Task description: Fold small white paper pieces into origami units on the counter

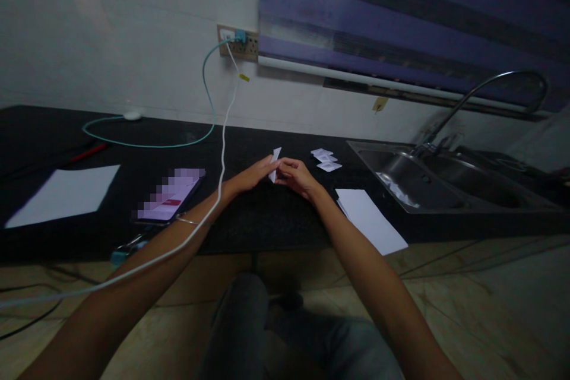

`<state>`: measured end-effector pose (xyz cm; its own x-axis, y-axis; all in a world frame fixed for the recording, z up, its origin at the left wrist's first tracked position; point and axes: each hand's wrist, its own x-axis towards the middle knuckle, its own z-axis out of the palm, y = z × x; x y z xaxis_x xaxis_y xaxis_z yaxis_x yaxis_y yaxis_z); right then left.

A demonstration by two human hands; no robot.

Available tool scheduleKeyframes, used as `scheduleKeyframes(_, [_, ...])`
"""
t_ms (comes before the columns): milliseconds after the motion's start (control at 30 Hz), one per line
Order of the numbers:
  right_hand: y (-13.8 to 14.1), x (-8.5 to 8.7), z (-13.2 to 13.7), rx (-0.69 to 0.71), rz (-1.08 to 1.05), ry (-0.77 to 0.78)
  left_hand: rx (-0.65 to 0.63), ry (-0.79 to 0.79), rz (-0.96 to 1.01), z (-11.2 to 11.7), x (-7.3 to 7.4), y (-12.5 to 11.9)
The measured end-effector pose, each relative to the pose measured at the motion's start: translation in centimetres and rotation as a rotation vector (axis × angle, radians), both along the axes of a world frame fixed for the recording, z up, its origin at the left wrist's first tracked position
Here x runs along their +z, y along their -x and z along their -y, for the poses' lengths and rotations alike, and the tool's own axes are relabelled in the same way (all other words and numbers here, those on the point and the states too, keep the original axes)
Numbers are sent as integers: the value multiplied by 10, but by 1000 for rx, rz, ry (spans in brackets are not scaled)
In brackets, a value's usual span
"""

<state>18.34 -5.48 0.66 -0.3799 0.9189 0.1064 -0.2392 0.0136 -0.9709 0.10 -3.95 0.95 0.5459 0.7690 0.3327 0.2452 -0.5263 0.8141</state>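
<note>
Between my two hands, just above the dark countertop, is a small folded piece of white paper point(273, 175) with a pointed upper tip. My left hand point(257, 173) grips it from the left, thumb and fingers pressed to it. My right hand point(296, 176) closes on its right side with bent fingers, close against the left fingertips. Several small folded paper pieces point(326, 159) lie in an overlapping group beyond my right hand. A stack of white paper sheets point(371, 219) rests by my right forearm, its near corner past the counter's front edge.
A phone point(171, 195) lies left of my left forearm, and a white sheet point(66, 195) is farther left. A white cable point(222, 154) hangs from the wall socket point(249, 44) across my left arm. A teal cable point(146, 145) loops behind. The steel sink point(396, 175) is at right.
</note>
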Motion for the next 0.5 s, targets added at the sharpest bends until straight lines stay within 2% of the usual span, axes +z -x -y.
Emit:
scheduleKeyframes(67, [1,-1,-1,-52,58,-52,-20,3,17,-1,0,1])
scheduleKeyframes(133, [2,-3,-4,-172,182,-162,8,-13,-1,-3,0,2])
scheduleKeyframes(300, [4,-7,-6,-539,529,-535,214,-127,-62,-7,0,3])
scheduleKeyframes(400, [4,-6,-2,-619,648,-645,294,-191,-62,-9,0,2])
scheduleKeyframes(500, [5,-4,1,-633,699,-684,288,-216,-131,-10,0,1])
